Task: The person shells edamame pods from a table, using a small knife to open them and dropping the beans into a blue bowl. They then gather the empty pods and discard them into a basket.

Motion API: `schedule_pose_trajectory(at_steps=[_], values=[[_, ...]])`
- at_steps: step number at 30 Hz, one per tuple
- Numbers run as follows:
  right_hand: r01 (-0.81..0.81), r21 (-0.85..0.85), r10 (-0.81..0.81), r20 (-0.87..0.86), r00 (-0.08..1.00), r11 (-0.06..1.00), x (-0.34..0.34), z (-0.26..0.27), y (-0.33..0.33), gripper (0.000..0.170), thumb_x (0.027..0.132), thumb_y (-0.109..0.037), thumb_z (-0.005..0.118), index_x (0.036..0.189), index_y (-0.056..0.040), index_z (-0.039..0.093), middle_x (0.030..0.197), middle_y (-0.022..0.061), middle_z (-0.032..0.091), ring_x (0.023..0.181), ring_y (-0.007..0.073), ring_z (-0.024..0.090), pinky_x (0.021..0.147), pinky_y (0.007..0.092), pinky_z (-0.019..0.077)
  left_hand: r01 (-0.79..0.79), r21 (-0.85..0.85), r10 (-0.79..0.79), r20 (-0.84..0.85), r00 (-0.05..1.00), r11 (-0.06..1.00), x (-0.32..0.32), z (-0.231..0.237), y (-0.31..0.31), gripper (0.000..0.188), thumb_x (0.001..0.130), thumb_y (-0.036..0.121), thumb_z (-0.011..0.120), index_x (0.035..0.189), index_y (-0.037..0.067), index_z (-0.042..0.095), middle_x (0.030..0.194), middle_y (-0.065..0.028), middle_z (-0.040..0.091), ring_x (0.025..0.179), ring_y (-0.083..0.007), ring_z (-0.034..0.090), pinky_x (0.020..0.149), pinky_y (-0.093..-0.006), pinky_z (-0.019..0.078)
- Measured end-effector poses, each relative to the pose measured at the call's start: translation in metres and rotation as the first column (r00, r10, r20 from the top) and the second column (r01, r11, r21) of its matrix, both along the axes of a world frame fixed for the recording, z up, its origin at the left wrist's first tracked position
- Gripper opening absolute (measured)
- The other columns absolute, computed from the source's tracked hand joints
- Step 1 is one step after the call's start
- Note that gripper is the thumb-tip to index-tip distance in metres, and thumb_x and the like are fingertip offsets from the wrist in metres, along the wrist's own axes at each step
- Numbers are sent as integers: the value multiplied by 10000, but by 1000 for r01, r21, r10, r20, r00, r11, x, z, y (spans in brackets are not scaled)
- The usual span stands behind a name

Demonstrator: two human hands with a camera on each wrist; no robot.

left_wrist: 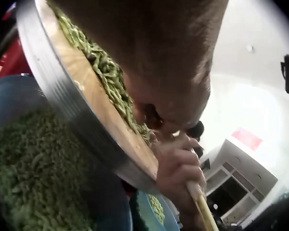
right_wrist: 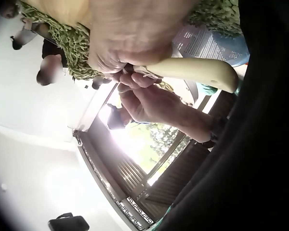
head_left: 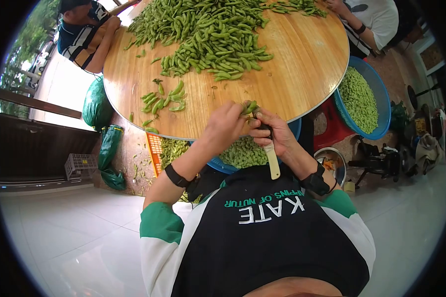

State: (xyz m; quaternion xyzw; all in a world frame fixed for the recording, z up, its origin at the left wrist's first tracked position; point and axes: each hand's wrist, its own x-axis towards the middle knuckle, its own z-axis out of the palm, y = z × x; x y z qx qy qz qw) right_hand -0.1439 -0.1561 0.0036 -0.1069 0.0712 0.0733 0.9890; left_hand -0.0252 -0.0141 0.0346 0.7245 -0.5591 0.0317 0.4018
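Above the front edge of the round wooden table (head_left: 302,59), both hands meet around green soybean pods (head_left: 251,107). My left hand (head_left: 224,126) pinches the pods at its fingertips. In my right hand (head_left: 276,132) is a knife with a cream handle (head_left: 271,161), its end pointing back toward my body; the blade is hidden by the fingers. The right wrist view shows this handle (right_wrist: 197,72) sticking out from under the right hand (right_wrist: 135,33), with the left hand (right_wrist: 151,103) close beneath. Shelled beans (head_left: 243,152) fill a blue basin directly below the hands.
A big heap of pods (head_left: 203,29) covers the far tabletop, with a small cluster (head_left: 158,101) nearer on the left. An orange basket (head_left: 154,151) stands left of my lap. To the right is a blue tub (head_left: 384,106) of shelled beans. Two people sit across the table.
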Motion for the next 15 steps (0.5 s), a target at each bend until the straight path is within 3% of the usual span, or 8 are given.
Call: schedule_pose_trajectory(at_steps=[2, 6, 7, 8, 9, 11, 14, 15], values=[[-5, 41, 5, -11, 1000, 999, 0, -1, 3, 367, 943, -130, 503, 1307, -111, 457, 808, 22, 504, 547, 51, 377, 415, 173, 319, -68, -19, 71, 240, 968, 997, -6, -4, 1, 100, 801, 52, 627, 858, -8, 570, 738, -142, 518, 664, -319, 573, 517, -359, 455], [11, 82, -10, -12, 1000, 997, 0, 7, 6, 327, 948, -113, 485, 1275, -108, 472, 812, 31, 508, 544, 55, 383, 419, 174, 324, -132, -29, 134, 290, 947, 991, -8, -7, -1, 86, 823, 61, 627, 865, -3, 590, 700, -127, 537, 604, -259, 568, 509, -337, 451], [31, 47, -31, -1, 1000, 998, -1, 9, 7, 293, 949, -104, 479, 1242, -99, 485, 822, 42, 515, 548, 54, 389, 421, 171, 325, -145, -17, 142, -133, 981, 989, -10, -1, -2, 90, 837, 72, 625, 876, -7, 602, 677, -112, 547, 573, -214, 550, 497, -321, 443], [34, 48, -34, -2, 999, 998, -2, 13, 6, 293, 949, -104, 479, 1242, -99, 485, 822, 42, 515, 548, 54, 389, 421, 171, 325, -153, 2, 130, -534, 835, 988, -12, 4, -3, 99, 852, 82, 623, 886, -10, 615, 653, -96, 558, 543, -169, 532, 485, -305, 435], [80, -123, -79, 10, 997, 989, -4, 17, 7, 278, 946, -106, 490, 1224, -91, 501, 831, 45, 530, 552, 54, 394, 422, 174, 326, -154, 4, 132, -536, 834, 988, -10, 6, -3, 99, 852, 82, 623, 886, -10, 615, 653, -96, 558, 543, -169, 532, 485, -305, 435], [120, -293, -116, 30, 993, 949, -4, 19, 6, 264, 943, -109, 500, 1205, -83, 517, 839, 47, 545, 556, 54, 400, 423, 177, 327, -117, 22, 55, -956, 289, 993, -2, 10, -4, 123, 871, 96, 618, 884, -25, 633, 636, -69, 579, 527, -100, 508, 469, -277, 419], [140, -609, -204, -38, 978, 780, -4, 17, 3, 267, 932, -97, 522, 1195, -55, 542, 857, 42, 565, 562, 64, 425, 456, 190, 351, -102, 136, 165, -909, 383, 985, -9, 10, -5, 122, 870, 94, 612, 861, -26, 631, 635, -38, 584, 538, -80, 521, 459, -272, 411], [191, -808, -291, 26, 956, 557, -4, 16, 2, 269, 913, -81, 545, 1178, -35, 547, 859, 45, 565, 592, 77, 458, 486, 212, 376, -99, 137, 164, -909, 384, 986, -12, 7, -6, 122, 870, 94, 612, 861, -26, 631, 635, -38, 584, 538, -80, 521, 459, -272, 411]])
